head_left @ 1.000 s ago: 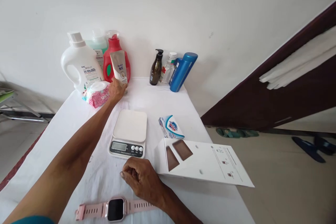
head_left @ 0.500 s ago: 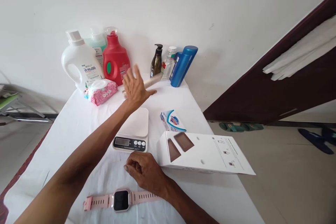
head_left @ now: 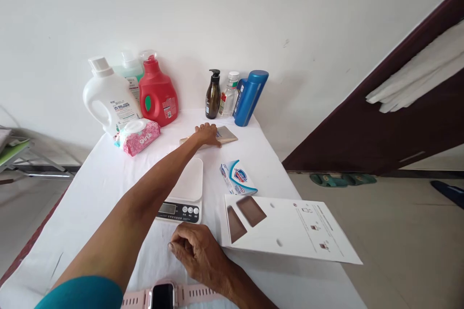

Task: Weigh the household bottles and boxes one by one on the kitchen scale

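Observation:
My left hand (head_left: 206,135) reaches across the table and lies palm down over a flat beige-grey packet or booklet (head_left: 227,134). Its fingers are partly turned from view, with the thumb out to the right. Close to the front edge rests my right hand (head_left: 203,256), fingers curled in and nothing visible in them. It sits just in front of a white kitchen scale (head_left: 188,181), which my left forearm partly covers. A pink-strapped smartwatch (head_left: 163,295) lies left of my right wrist. Right of the scale is a soap box (head_left: 237,177).
A white carton (head_left: 290,227) with cut-out windows lies at the right edge. Along the wall stand a white jug (head_left: 108,96), a red jug (head_left: 159,91), a dark pump bottle (head_left: 213,94), a clear bottle (head_left: 229,99) and a blue bottle (head_left: 252,96). Pink wipes (head_left: 139,137) lie at left.
My left hand, raised with spread fingers before, has come down onto the flat beige-grey item, which now lies on the cloth. My right hand stays resting. The view has shifted slightly.

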Demonstrator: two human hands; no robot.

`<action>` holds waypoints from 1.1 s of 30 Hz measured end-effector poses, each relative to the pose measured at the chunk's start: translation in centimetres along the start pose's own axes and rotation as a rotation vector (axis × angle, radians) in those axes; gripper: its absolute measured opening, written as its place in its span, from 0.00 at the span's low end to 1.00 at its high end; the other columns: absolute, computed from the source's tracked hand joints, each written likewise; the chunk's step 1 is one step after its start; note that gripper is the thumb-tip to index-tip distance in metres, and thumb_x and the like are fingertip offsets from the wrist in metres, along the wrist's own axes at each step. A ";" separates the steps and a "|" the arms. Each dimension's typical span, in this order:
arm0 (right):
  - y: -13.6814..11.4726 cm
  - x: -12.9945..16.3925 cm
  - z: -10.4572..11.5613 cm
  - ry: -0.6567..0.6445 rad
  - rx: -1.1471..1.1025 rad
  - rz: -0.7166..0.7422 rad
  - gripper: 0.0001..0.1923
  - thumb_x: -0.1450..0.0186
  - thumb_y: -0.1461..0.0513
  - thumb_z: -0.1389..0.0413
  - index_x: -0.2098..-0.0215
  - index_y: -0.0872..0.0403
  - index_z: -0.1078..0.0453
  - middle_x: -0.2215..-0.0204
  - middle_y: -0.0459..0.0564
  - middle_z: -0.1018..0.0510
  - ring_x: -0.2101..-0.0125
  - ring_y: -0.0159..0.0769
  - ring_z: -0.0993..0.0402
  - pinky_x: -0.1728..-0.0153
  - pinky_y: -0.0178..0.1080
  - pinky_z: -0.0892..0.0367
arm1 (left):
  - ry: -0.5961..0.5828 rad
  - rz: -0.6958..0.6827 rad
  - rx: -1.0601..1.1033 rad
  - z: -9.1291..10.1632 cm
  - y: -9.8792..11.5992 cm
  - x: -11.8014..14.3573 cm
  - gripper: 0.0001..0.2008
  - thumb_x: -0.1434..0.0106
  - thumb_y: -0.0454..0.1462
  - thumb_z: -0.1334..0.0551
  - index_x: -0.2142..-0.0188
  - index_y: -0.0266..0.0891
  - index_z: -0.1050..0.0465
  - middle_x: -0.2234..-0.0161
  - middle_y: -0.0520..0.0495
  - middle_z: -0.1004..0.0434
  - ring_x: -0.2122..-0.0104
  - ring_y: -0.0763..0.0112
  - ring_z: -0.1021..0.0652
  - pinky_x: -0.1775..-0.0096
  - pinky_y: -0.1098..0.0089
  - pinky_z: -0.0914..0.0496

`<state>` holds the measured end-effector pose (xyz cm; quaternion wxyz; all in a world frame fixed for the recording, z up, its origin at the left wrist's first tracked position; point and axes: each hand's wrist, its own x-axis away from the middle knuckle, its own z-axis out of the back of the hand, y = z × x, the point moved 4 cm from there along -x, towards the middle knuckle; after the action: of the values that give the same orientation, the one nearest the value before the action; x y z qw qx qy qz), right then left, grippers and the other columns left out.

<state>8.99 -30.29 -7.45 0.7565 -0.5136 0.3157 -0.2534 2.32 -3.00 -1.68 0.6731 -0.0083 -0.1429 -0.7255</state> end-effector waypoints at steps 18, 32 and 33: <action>-0.1 -0.2 -0.1 -0.022 0.007 -0.010 0.08 0.35 0.66 0.44 0.73 0.53 0.33 0.78 0.40 0.32 0.77 0.27 0.36 0.73 0.32 0.43 | 0.866 0.325 0.477 9.5 -15.4 5.5 0.33 0.52 0.42 0.24 0.54 0.43 0.42 0.52 0.42 0.32 0.46 0.51 0.28 0.47 0.55 0.31; -0.1 -0.1 0.1 -0.023 -0.004 -0.036 0.08 0.34 0.66 0.44 0.72 0.52 0.33 0.77 0.41 0.30 0.77 0.28 0.35 0.73 0.33 0.42 | 0.855 0.420 0.460 8.2 -14.4 4.7 0.50 0.42 0.62 0.30 0.38 0.35 0.55 0.35 0.31 0.43 0.35 0.50 0.42 0.40 0.52 0.43; -0.1 -0.1 0.1 -0.021 -0.005 -0.033 0.08 0.34 0.67 0.45 0.72 0.53 0.33 0.77 0.41 0.30 0.77 0.28 0.35 0.73 0.33 0.42 | 0.846 0.416 0.456 8.2 -14.2 4.7 0.50 0.42 0.61 0.30 0.38 0.35 0.55 0.34 0.30 0.44 0.35 0.49 0.42 0.40 0.52 0.44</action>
<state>8.96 -30.19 -7.32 0.7543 -0.5233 0.2999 -0.2595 -13.50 -5.04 4.34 0.7865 0.4042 -0.0081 -0.4669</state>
